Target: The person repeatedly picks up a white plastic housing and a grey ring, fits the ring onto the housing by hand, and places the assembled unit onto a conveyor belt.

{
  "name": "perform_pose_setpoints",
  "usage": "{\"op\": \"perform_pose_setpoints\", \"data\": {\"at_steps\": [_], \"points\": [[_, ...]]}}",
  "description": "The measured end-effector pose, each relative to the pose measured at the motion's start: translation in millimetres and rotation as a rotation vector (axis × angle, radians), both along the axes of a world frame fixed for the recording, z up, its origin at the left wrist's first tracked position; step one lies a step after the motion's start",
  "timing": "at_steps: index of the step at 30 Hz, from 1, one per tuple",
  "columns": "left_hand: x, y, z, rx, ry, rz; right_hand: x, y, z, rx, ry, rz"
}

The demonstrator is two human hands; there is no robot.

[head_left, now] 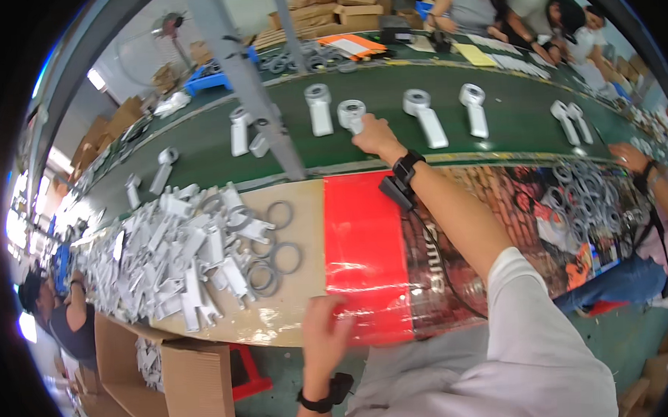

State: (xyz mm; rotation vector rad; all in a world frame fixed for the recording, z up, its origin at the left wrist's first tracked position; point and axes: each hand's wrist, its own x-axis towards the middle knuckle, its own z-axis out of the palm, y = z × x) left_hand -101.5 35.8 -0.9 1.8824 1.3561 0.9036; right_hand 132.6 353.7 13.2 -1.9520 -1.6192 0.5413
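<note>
My right hand (376,138) reaches across to the green conveyor belt (376,151), its fingers closed around the handle of a white plastic part with a round ring head (351,112). That part looks like a handheld fan body. Similar white parts lie apart on the belt, one to the left (318,108) and others to the right, such as one with a long handle (425,118). Over the front edge of the red table covering (367,259) hovers my left hand (324,334), slightly blurred, with its thumb and fingers apart and nothing in them.
A heap of white plastic pieces (164,253) and grey rings (285,257) covers the table's left. More grey rings (583,197) lie at right. A metal post (247,85) stands before the belt. Below is an open carton (200,386). Other people sit across and at both sides.
</note>
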Motion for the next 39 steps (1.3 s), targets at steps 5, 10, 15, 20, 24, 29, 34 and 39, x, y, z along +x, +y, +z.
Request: {"op": "perform_pose_setpoints", "data": {"at_steps": [5, 10, 15, 20, 24, 29, 34, 39], "points": [[36, 25, 23, 0.185, -0.774, 0.186, -8, -212, 53, 0.354, -0.043, 0.808], [85, 12, 18, 0.15, -0.638, 0.119, 56, -346, 66, 0.001, 0.304, 0.888], [113, -8, 11, 0.063, -0.757, -0.061, 266, -292, 38, 0.34, -0.516, 0.118], [131, -23, 20, 0.034, -0.769, -0.194, 321, -271, 18, -0.226, -0.855, -0.19], [136, -37, 45, -0.078, -0.711, -0.079, 273, -281, 45, 0.335, -0.878, -0.154], [131, -35, 37, -0.149, -0.691, -0.093, 205, -318, 53, 0.337, -0.152, -0.034], [138, -43, 44, 0.154, -0.489, 0.045, 109, -383, 64, 0.214, 1.328, 0.338], [141, -46, 38, -0.224, -0.839, 0.021, 37, -426, 57, 0.348, 1.455, 0.138]]}}
